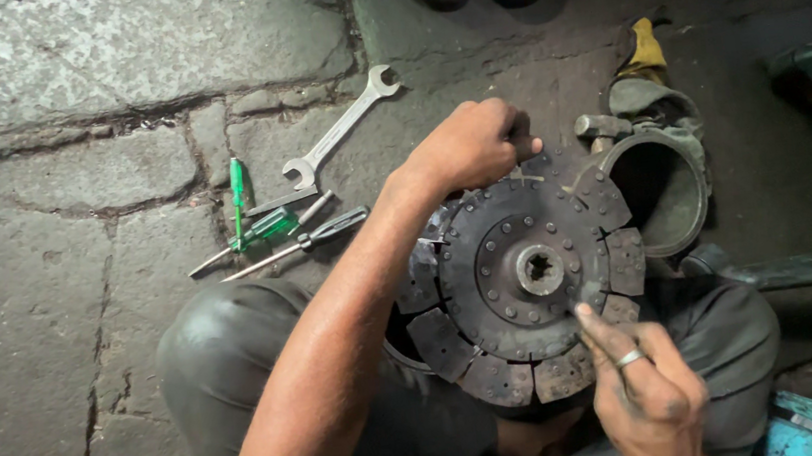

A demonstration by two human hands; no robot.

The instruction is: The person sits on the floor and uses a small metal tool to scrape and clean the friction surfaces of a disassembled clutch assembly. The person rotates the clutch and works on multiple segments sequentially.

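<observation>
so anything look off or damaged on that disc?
Yes. The clutch disc has gaps in its ring of friction pads: sections are missing at the upper left, and the remaining pads sit unevenly. The left hand grips its top edge; the right hand touches its lower right.

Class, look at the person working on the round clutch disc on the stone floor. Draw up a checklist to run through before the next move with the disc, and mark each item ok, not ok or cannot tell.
1. Left hand grips the far edge of the clutch disc: ok.
2. Right hand touches the near edge: ok.
3. Splined hub in clear view: ok.
4. Spanner and screwdrivers lying beside the disc: ok.
5. Friction pads all firmly fixed: cannot tell.
6. Disc steady on the knees: cannot tell.
</observation>
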